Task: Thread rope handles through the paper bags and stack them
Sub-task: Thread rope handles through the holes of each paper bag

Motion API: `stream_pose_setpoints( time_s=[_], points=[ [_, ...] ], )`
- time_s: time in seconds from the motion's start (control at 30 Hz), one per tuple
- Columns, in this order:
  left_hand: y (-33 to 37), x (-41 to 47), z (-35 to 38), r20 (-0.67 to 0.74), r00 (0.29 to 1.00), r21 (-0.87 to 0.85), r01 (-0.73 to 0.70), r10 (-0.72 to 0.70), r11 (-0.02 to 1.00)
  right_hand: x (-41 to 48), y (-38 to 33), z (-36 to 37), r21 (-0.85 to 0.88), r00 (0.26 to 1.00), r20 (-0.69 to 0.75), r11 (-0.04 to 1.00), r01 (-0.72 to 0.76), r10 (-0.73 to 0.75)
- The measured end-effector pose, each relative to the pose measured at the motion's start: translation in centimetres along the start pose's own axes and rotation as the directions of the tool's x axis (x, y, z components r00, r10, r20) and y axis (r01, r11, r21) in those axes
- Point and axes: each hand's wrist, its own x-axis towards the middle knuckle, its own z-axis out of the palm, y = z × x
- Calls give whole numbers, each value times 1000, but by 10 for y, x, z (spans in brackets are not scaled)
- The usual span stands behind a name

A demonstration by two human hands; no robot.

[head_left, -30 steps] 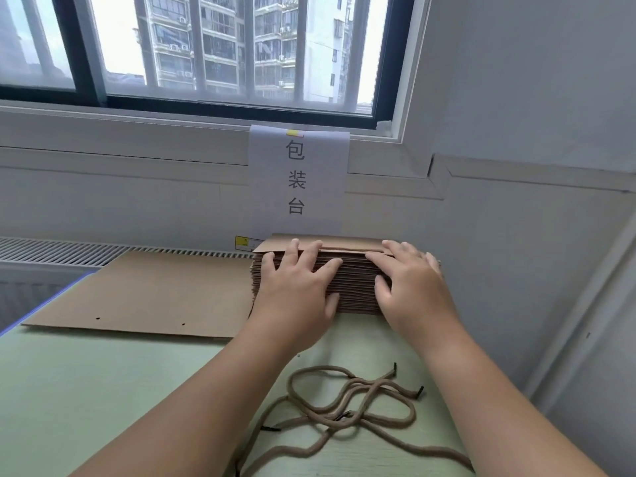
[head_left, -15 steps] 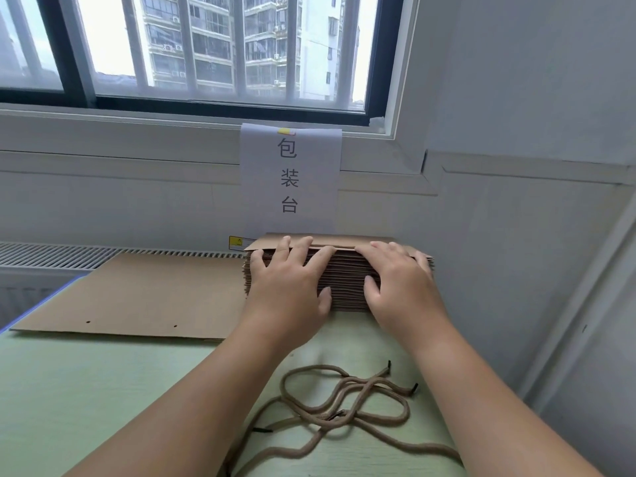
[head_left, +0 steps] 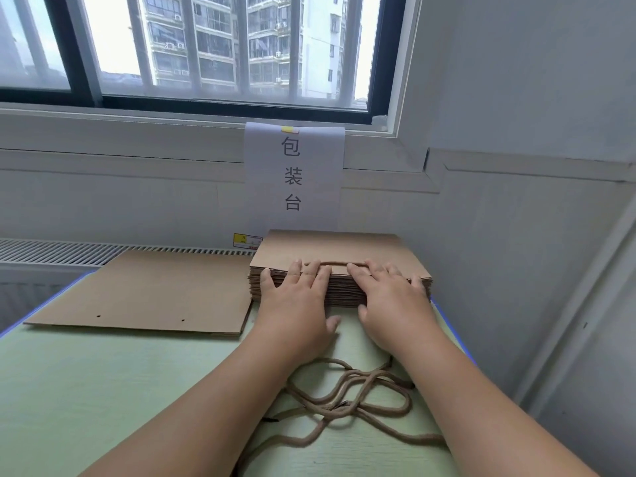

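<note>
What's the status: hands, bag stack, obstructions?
Left hand and right hand flat, pressing stack of brown paper bags. Loose brown rope handles lie between forearms, nothing blocking.

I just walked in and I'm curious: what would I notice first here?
First, the left hand and right hand pressing flat on a thick stack of folded brown paper bags at the back of the pale green table. In front of the stack lies a loose tangle of brown rope handles, and a white paper sign with black characters hangs on the wall behind.
</note>
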Motion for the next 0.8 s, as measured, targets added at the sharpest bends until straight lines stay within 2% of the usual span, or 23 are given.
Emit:
stream_pose_setpoints(
  time_s=[0.4, 0.8],
  points=[
    [1, -6, 8, 23, 1000, -30, 5, -4, 1000, -4, 0, 4, -11, 999, 53, 1000, 1, 0],
    [4, -7, 10, 40, 999, -72, 26, -23, 997, -7, 0, 8, -49, 999, 30, 999, 22, -21]
  ],
)
